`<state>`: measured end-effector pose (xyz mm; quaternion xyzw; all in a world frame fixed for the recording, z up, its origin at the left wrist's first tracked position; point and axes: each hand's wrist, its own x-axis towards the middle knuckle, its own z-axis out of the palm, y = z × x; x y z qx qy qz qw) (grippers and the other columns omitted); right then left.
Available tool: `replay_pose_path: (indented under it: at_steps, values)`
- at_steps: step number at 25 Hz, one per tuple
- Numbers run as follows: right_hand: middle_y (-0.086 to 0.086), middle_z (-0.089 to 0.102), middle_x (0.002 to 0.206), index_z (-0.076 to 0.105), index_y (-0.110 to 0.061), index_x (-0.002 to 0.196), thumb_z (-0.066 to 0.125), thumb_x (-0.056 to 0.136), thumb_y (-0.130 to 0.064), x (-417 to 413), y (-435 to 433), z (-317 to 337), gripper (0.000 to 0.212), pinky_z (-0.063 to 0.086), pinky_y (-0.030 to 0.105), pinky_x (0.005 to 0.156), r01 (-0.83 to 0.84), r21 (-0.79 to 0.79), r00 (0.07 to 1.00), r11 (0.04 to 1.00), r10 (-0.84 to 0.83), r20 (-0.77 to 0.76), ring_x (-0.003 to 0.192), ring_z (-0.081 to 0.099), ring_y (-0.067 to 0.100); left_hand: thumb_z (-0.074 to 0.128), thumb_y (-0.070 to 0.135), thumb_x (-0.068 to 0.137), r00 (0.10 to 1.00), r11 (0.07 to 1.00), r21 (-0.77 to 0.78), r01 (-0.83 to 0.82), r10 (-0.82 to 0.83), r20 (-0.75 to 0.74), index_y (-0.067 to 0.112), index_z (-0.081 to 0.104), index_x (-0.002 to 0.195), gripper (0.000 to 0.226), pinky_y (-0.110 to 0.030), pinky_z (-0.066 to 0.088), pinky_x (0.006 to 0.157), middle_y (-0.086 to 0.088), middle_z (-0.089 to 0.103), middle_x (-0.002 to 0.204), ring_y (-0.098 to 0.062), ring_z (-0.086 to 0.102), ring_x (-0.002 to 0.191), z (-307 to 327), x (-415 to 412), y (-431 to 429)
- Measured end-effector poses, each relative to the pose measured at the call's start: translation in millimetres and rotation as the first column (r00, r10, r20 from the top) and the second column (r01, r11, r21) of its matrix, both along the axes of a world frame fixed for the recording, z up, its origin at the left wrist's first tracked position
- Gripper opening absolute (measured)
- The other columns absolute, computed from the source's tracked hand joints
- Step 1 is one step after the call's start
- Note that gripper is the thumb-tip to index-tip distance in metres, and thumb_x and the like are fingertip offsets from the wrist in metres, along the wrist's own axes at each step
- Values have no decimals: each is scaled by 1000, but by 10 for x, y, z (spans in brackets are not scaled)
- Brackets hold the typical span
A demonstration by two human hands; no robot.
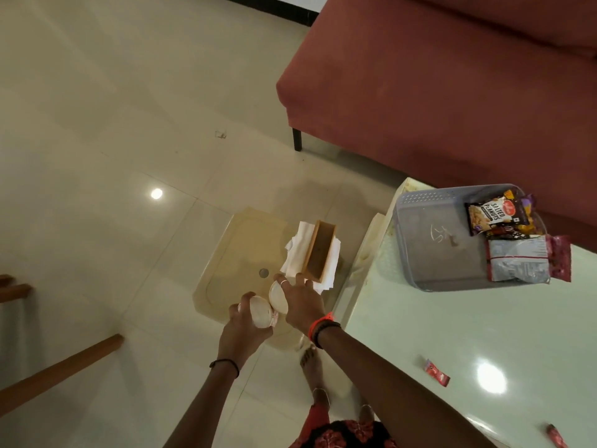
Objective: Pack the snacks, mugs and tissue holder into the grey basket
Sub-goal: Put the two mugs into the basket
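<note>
Fingers of left hand [245, 326] curl round one mug [261, 315], those of right hand [303, 302] round other mug [277, 297]. Carry level to grey basket [416, 202] at 2 o'clock; seat upright beside snacks [491, 215]; tissue holder [319, 250] lies at 12 o'clock.

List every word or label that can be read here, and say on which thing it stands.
"SALTED PEANUTS": on the black snack packet in the grey basket.
Red logo on that packet: too blurred to read.
Silver packet and red sachets: print too small to read.
</note>
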<state>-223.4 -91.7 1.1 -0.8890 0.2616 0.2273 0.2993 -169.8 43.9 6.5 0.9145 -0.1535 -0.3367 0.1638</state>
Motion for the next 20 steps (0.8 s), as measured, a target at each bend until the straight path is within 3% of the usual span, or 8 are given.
replay_pose_path:
  at_steps: [4, 9, 14, 20]
  values:
    - [16, 39, 136, 24, -29, 147, 61, 83, -10, -148, 34, 49, 76, 54, 43, 88, 70, 2, 997, 998, -70, 21, 116, 47, 34, 78, 49, 62, 1000, 1000, 21, -2, 1, 29, 19, 38, 124, 79, -37, 59, 71, -12, 54, 110, -27, 64, 88, 161, -116, -34]
    - [11, 42, 137, 26, -27, 145, 72, 77, -35, -537, -50, 246, 82, 52, 40, 97, 327, 59, 942, 943, -331, 57, 123, 48, 29, 77, 48, 63, 1000, 1000, 19, 2, -2, 3, 23, 36, 128, 81, -38, 57, 77, -10, 53, 115, -30, 63, 94, 380, -332, -132]
    - [8, 47, 124, 33, -21, 136, 78, 66, -44, -1104, -538, 502, 87, 56, 34, 89, 561, 100, 823, 822, -566, 38, 112, 55, 25, 76, 44, 63, 995, 995, 10, 102, -102, -15, 26, 30, 133, 86, -37, 55, 79, -8, 49, 120, -31, 62, 100, 537, -577, -467]
    - [7, 41, 106, 29, -16, 132, 83, 60, -31, -1695, -1571, 610, 92, 52, 41, 88, 802, 74, 584, 592, -804, 109, 108, 57, 38, 75, 46, 68, 964, 953, -145, 264, -265, 14, 28, 25, 137, 88, -28, 54, 79, -4, 50, 129, -18, 59, 105, 635, -825, -1219]
